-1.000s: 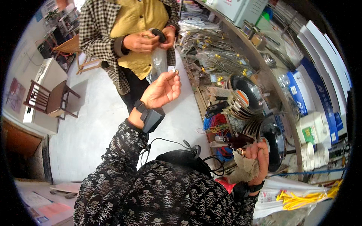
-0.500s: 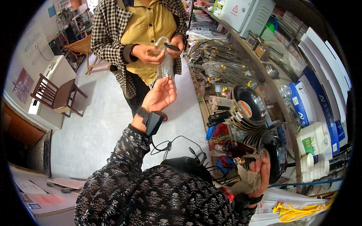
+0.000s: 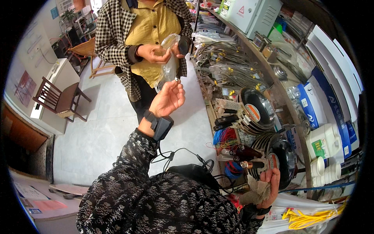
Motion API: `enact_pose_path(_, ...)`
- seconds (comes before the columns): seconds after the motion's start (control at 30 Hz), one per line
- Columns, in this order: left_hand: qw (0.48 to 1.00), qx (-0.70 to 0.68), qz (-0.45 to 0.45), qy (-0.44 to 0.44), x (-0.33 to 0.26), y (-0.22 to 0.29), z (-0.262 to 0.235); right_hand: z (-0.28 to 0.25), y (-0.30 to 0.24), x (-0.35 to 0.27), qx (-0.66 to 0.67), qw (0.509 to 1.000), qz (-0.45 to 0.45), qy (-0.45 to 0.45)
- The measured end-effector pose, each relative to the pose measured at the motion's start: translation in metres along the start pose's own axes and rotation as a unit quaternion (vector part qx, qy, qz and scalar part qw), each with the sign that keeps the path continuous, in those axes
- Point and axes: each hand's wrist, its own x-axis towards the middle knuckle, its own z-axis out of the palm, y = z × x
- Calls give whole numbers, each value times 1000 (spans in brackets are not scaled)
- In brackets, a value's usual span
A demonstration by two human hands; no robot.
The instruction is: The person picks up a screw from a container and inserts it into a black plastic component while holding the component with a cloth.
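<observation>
My left hand reaches forward with its fingers curled, pinching a small shiny metal piece. Just above it hangs a clear plastic bag, held up by the co-worker's hand. The co-worker's other hand has a round black disc. At lower right, my right hand is closed on a rumpled grey-brown cloth. Close by that cloth is a black pan handle with a copper-coloured end. A nested stack of black pans stands beside my right fingers.
A shelf along the right carries bundled hoses, more pans, a grey metal box and a white jug. A dark cable loops near my body. At left stands a wooden chair.
The co-worker's black disc has turned from nearly edge-on to face me, and the bag has shifted. My left hand has moved slightly right; my right hand has moved slightly down.
</observation>
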Motion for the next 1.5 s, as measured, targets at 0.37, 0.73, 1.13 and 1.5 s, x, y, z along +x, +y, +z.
enact_pose_path(0.37, 705, 677, 187, -96, -52, -48, 116, 106, 0, 63, -272, 946, 116, -135)
enact_pose_path(0.73, 580, 734, 319, -149, -66, -61, 124, 131, 44, 82, -202, 946, 137, -211)
enact_pose_path(1.13, 525, 743, 378, -170, -66, -49, 117, 134, 52, 97, -215, 919, 183, -275)
enact_pose_path(1.5, 595, 723, 330, -121, -64, -44, 115, 141, 54, 105, -172, 932, 189, -258)
